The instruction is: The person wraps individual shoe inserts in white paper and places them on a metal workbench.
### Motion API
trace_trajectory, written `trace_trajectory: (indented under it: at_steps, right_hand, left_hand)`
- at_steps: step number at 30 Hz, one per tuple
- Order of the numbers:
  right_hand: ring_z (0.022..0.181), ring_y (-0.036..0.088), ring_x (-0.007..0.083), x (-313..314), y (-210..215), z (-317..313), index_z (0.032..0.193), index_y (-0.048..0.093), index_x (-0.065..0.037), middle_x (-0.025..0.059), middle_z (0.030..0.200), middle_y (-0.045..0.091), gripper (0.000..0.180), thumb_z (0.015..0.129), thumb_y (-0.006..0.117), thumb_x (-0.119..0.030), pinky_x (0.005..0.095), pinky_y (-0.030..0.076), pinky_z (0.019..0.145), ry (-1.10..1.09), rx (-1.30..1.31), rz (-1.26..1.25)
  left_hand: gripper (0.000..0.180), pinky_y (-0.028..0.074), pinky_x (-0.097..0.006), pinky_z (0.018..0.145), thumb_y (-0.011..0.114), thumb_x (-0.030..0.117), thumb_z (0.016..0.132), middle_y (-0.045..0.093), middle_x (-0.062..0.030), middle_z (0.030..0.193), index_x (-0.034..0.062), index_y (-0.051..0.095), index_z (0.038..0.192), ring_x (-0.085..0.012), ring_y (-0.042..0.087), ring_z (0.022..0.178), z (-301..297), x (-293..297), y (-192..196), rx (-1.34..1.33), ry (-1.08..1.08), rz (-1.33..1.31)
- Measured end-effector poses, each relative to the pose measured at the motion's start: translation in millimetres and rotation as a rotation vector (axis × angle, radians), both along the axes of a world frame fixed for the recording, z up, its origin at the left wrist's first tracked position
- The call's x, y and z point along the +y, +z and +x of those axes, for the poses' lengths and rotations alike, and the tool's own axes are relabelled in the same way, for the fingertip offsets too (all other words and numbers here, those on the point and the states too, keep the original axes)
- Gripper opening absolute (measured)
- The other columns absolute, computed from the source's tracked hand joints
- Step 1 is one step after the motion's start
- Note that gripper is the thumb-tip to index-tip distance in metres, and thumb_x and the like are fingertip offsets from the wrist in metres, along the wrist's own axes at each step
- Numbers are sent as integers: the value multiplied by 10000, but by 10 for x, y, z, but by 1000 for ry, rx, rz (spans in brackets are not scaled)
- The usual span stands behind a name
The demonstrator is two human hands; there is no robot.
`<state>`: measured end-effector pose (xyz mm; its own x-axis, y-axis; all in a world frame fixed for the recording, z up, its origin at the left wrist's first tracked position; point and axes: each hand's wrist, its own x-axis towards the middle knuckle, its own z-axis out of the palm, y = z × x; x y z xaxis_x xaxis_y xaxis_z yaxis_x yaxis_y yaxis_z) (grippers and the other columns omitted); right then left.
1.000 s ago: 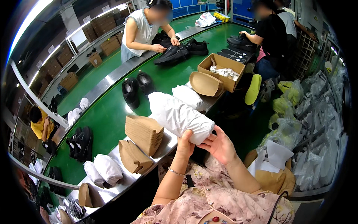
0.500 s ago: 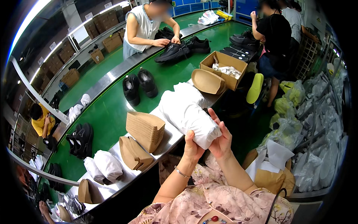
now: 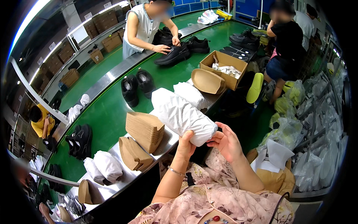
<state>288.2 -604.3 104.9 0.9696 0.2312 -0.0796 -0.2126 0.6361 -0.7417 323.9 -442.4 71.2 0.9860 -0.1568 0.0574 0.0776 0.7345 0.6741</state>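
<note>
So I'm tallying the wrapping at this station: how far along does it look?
Done: two white paper-wrapped bundles lie on the near ledge, and another farther along. In hand: the left hand and right hand hold a large white paper-wrapped bundle at its near end. Left: unwrapped black shoes on the green conveyor, plus stacks of brown cardboard inserts.

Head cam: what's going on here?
A person holds a white paper-wrapped bundle over the edge of a green conveyor: the left hand grips its near end and the right hand is open beside it, fingertips at the bundle. Stacks of brown cardboard inserts sit just left. Across the belt, another person handles black shoes near an open box.
</note>
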Motion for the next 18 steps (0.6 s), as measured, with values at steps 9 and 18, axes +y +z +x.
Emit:
trace_trajectory:
  at_steps: [9,18]
  right_hand:
    - [1123,488,221,376,-32,1,1325,321,-63,115,1262,479,566,891,483,-389,366,390,953,87,11,649]
    - [1101,505,203,341,-198,72,1244,414,-23,101,1193,521,504,914,445,-402,359,433,901,-87,-87,101]
  left_hand:
    - [778,448,-345,884,666,504,667,550,-106,1120,-3,431,1207,-235,551,1016,-88,-92,214,26,-53,-164]
    - [732,448,-367,905,687,337,697,511,-121,1152,-17,367,1251,-239,532,1048,-28,-26,-63,9,14,-100]
